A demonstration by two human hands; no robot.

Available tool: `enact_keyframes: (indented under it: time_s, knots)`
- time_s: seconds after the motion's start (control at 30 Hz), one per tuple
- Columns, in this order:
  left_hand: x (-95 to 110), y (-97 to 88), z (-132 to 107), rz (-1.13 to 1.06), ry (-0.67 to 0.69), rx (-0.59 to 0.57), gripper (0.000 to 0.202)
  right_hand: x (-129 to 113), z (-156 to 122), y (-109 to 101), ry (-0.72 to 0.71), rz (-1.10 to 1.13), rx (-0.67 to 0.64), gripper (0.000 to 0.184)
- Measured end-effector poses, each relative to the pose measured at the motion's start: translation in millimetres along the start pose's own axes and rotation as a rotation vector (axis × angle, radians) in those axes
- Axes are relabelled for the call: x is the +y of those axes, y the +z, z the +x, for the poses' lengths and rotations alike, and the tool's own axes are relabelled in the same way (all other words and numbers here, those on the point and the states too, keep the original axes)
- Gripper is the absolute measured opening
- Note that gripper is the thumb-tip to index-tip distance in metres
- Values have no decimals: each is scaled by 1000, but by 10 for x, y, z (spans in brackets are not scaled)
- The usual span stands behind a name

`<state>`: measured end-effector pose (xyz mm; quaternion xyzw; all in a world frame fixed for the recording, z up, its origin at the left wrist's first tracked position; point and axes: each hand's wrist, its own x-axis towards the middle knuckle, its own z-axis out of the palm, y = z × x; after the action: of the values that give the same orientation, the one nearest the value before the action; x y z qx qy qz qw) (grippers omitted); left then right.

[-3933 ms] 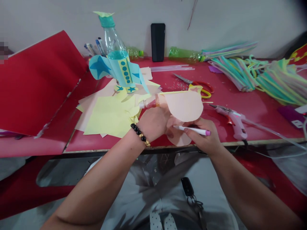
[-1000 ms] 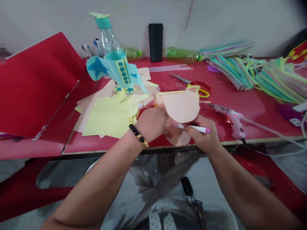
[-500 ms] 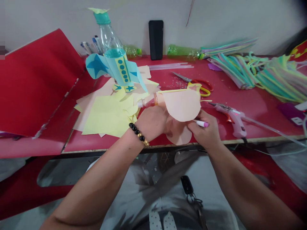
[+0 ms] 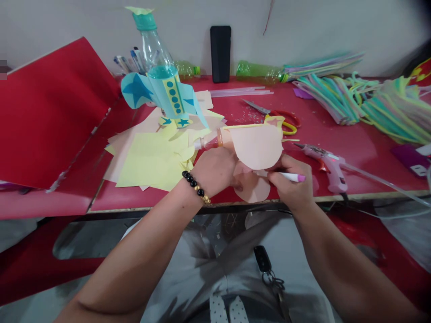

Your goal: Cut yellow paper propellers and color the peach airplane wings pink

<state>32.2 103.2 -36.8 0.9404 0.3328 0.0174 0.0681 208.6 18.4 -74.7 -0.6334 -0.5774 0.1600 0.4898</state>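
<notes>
A small plastic bottle (image 4: 212, 142) wrapped in peach paper lies on its side above the table's front edge. Rounded peach paper wings (image 4: 258, 147) stick out from it, and a yellow tail piece (image 4: 274, 121) shows at its right end. My left hand (image 4: 215, 169) is closed around the bottle from below, its fingertips largely hidden behind the paper. Between the fingers of my right hand (image 4: 293, 188) is a white marker (image 4: 289, 176) with a pink end. Its tip points left, at the lower wing.
Left of my hands, yellow and peach paper sheets (image 4: 144, 159) lie under a blue bottle airplane (image 4: 164, 89). Scissors (image 4: 269, 112) lie behind the wings. A hot glue gun (image 4: 328, 166) sits at right, near bundled coloured strips (image 4: 336, 98). A black phone (image 4: 221, 54) leans on the wall.
The marker has shifted right with my right hand, and more of its white barrel shows. My left hand and the bottle stay nearly where they were.
</notes>
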Motion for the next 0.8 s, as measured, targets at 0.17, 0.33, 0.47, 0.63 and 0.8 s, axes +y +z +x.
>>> enact_keyframes:
  time_s: [0.17,0.33,0.47,0.63,0.8]
  knots:
    - [-2,4,0,-12,-13,9,54,-24,-11,-13,-20,-22,-28,12]
    - [-14,18,10,-15,0,13,57,-18,-19,-27,-8,11,2,10]
    - [-18,23,15,-21,-6,26,57,6,-19,-36,-19,0,-7,12]
    - [-12,19,10,-8,-16,16,52,18,-25,-41,2,50,38,13]
    - [-10,5,8,-22,-20,6,55,8,-35,-53,-13,21,55,17]
